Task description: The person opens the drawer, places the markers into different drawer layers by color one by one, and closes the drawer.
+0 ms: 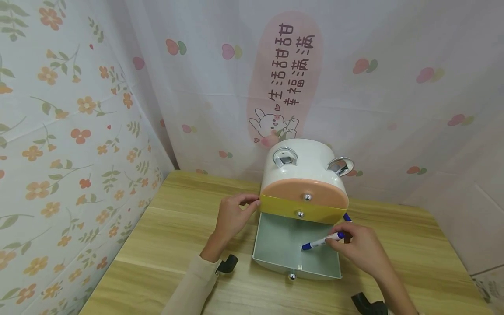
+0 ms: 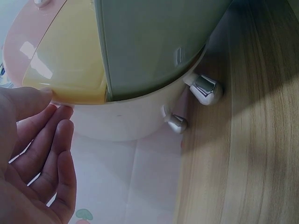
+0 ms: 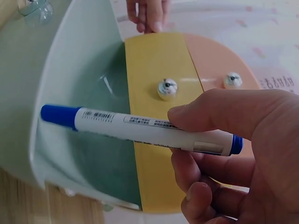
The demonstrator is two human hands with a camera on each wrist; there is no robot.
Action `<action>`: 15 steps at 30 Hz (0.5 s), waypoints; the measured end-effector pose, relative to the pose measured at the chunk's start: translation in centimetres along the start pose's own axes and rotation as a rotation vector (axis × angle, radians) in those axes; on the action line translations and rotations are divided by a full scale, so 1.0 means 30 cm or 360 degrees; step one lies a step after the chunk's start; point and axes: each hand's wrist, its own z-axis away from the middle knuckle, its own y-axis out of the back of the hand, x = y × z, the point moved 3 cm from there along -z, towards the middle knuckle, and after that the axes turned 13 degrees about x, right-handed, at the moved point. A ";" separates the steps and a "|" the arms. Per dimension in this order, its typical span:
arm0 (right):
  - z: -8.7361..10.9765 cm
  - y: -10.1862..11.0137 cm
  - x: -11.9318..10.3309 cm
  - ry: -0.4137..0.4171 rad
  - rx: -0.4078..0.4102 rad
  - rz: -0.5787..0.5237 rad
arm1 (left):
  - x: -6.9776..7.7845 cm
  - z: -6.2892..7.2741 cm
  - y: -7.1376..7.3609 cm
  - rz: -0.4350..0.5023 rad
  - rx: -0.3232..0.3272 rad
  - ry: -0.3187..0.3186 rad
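My right hand (image 1: 360, 249) pinches a white whiteboard marker (image 3: 126, 127) with blue ends between thumb and fingers. The marker is over the pulled-out pale green drawer (image 1: 275, 236), its blue cap pointing left and down into it. The drawer is the lowest of a small white cabinet (image 1: 311, 157), with a yellow drawer front (image 3: 156, 116) and an orange drawer front (image 1: 287, 188) above it, both closed. My left hand (image 1: 235, 214) touches the cabinet's left side. In the left wrist view its thumb rests at the yellow front's edge, the other fingers loosely bent.
A blue-tipped object (image 1: 347, 217) shows at the cabinet's right side, mostly hidden. The cabinet stands on a wooden table (image 1: 177, 218) close to a printed curtain (image 1: 204, 87). A flowered curtain (image 1: 71, 153) hangs along the left. Two chrome loops (image 1: 340, 166) stick up from the cabinet top.
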 end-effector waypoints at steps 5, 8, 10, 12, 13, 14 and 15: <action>-0.009 -0.020 -0.026 0.0057 -0.0002 0.0035 | -0.003 0.000 -0.003 -0.0005 -0.0007 0.0016; -0.013 -0.029 -0.042 0.0075 -0.0005 0.0032 | -0.003 -0.001 -0.003 -0.0003 -0.0010 0.0021; -0.016 -0.035 -0.051 0.0102 0.0003 0.0038 | -0.003 -0.001 -0.003 -0.0002 -0.0010 0.0020; -0.018 -0.040 -0.061 0.0140 0.0023 0.0066 | -0.003 -0.001 -0.002 -0.0003 -0.0010 0.0016; -0.019 -0.042 -0.066 0.0162 0.0037 0.0091 | -0.003 -0.001 -0.002 -0.0005 -0.0009 0.0014; -0.019 -0.044 -0.071 0.0188 0.0053 0.0124 | -0.003 0.000 -0.002 -0.0008 -0.0009 0.0013; -0.020 -0.046 -0.077 0.0214 0.0070 0.0155 | -0.002 0.000 -0.001 -0.0009 -0.0008 0.0014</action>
